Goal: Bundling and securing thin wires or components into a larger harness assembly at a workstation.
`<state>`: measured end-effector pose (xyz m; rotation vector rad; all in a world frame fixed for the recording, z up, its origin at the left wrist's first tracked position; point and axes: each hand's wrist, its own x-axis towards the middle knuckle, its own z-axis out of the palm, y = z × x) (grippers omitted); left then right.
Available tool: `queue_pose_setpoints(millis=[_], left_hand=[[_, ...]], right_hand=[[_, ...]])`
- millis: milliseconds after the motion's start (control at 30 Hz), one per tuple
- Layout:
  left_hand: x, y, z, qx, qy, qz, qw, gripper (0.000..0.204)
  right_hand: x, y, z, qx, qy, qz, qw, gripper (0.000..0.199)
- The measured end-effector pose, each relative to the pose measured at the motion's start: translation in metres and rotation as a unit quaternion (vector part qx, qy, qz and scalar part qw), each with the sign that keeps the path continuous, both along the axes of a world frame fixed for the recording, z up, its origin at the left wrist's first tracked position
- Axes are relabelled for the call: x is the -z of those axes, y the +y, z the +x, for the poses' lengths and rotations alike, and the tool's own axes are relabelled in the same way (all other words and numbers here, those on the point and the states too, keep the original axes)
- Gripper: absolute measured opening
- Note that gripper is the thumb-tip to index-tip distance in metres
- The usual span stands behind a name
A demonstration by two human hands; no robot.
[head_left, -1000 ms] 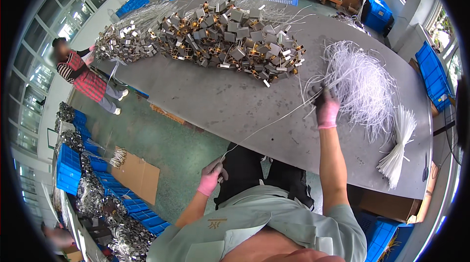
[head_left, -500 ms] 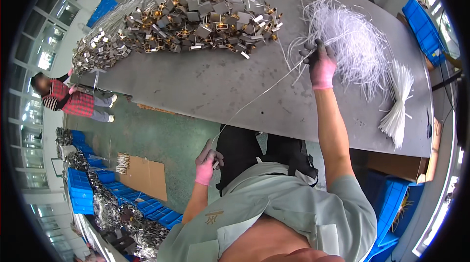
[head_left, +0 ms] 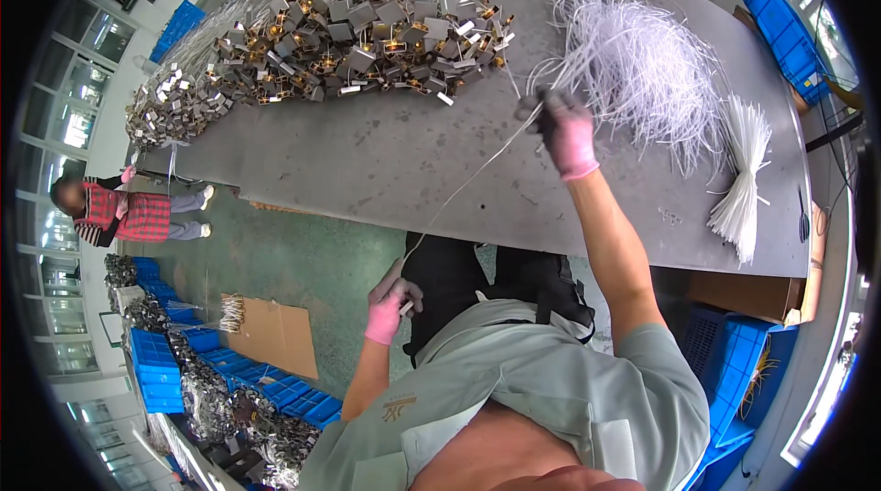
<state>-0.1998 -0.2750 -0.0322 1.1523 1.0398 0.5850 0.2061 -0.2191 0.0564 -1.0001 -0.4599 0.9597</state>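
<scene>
Head view, setting: a long grey worktable (head_left: pixel 385 161) runs across the upper half of the picture; the person stands at its near edge and looks down over their own pale green shirt.
Right hand: the right hand (head_left: pixel 567 131), in a pink and grey glove, is stretched out over the table with the fingers closed, pinching the upper end of a thin white cord (head_left: pixel 468 184).
Left hand: the left hand (head_left: pixel 392 300), in a pink glove, is held low beside the person's body, off the table edge, above the green floor (head_left: pixel 294 262). Its fingers are curled around the lower end of the same cord.
Cord: it runs taut in a straight slant from the left hand up to the right hand, crossing the near edge of the table.
Loose cords: a tangled heap of white cords (head_left: pixel 642 69) lies on the table just beyond the right hand, touching or nearly touching the glove; I cannot tell which.
Tied bundle: a bound bundle of white cords (head_left: pixel 743 170) lies to the right of the heap, near the table's right end.
Metal parts: a long pile of small metal parts with copper windings (head_left: pixel 340 32) covers the far left of the table, well apart from both hands.
Floor side: blue crates (head_left: pixel 165 372) and a flat sheet of cardboard (head_left: pixel 271 335) lie on the floor to the left.
Other person: a person in a red striped top (head_left: pixel 128 211) is crouched by the table's left end.
</scene>
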Motion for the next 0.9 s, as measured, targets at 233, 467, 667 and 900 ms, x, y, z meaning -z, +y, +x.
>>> queue_pose_setpoints(millis=[233, 467, 667, 900], left_hand=[[-0.013, 0.012, 0.055, -0.029, -0.075, -0.058, 0.995, 0.055], [-0.029, 0.037, 0.093, 0.089, -0.099, -0.015, 0.991, 0.056], [-0.04, 0.049, 0.119, 0.218, -0.104, -0.011, 0.97, 0.054], [-0.032, 0.064, 0.145, 0.123, -0.119, -0.017, 0.985, 0.065]], right_hand=[[0.009, 0.001, 0.012, 0.044, -0.363, -0.033, 0.93, 0.032], [-0.025, 0.001, -0.013, -0.065, -0.1, 0.029, 0.992, 0.027], [0.003, -0.012, -0.064, -0.206, -0.126, -0.04, 0.97, 0.028], [0.022, -0.014, -0.094, -0.208, -0.225, -0.073, 0.949, 0.026]])
